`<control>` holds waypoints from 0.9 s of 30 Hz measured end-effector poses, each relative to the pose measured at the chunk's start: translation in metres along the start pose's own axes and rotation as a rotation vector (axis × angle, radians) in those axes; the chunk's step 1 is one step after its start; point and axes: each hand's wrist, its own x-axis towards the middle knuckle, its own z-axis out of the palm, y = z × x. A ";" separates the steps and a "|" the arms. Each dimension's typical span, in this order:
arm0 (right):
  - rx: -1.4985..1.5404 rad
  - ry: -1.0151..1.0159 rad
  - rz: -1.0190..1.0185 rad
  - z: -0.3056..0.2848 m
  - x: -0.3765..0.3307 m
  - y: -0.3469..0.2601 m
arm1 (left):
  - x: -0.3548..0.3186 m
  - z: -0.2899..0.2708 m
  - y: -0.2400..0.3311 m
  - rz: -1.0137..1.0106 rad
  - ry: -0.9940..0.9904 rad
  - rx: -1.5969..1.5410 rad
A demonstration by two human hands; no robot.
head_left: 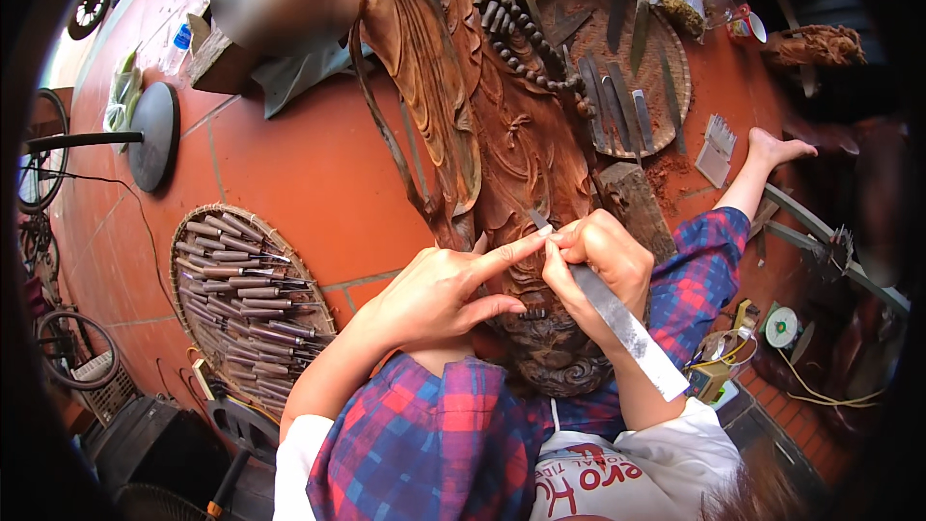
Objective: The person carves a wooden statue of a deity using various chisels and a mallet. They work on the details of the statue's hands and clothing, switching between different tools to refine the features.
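Note:
A large carved wooden statue [521,150] in draped robes lies in front of me, its bearded head end [555,352] between my legs. My right hand [608,256] is closed around a long flat steel blade [632,333]. The wide pale end of the blade points back toward my right forearm, and its narrow dark tip rests close over the carved folds. My left hand [434,294] lies over the statue's near left side. Its index finger reaches to the blade near the tip, its thumb is stretched apart, and it grips nothing.
At left, a round woven tray [323,299] holds several wooden-handled chisels [241,282]. Another woven tray [675,58] at the far right carries flat dark blades [615,106]. A wood block [637,203] stands beside the statue. A round black stand base [154,138] sits at far left.

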 end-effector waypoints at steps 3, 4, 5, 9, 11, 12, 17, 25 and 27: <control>0.010 0.027 -0.006 0.007 0.009 -0.004 | -0.001 -0.003 -0.004 -0.016 0.042 -0.083; 0.012 0.046 -0.007 0.009 0.011 -0.005 | 0.000 -0.003 -0.006 -0.008 0.075 -0.100; -0.006 0.067 0.012 0.009 0.006 -0.004 | 0.000 -0.004 -0.003 -0.043 0.028 -0.110; 0.016 0.030 0.038 0.002 0.004 -0.004 | 0.000 -0.003 0.003 -0.054 0.006 -0.056; 0.008 0.060 0.012 0.004 0.007 -0.005 | 0.003 -0.007 0.007 -0.070 0.033 -0.089; 0.015 0.069 -0.028 0.005 0.007 0.001 | 0.005 -0.005 0.006 -0.049 0.045 -0.057; 0.133 0.053 -0.021 -0.021 0.006 -0.001 | 0.002 -0.006 0.010 -0.023 0.013 -0.111; -0.328 -0.044 0.490 -0.128 0.065 0.131 | -0.044 -0.010 -0.026 -0.127 0.551 -0.467; -0.608 -0.077 0.462 -0.136 0.078 0.193 | -0.053 -0.009 -0.035 -0.185 0.626 -0.494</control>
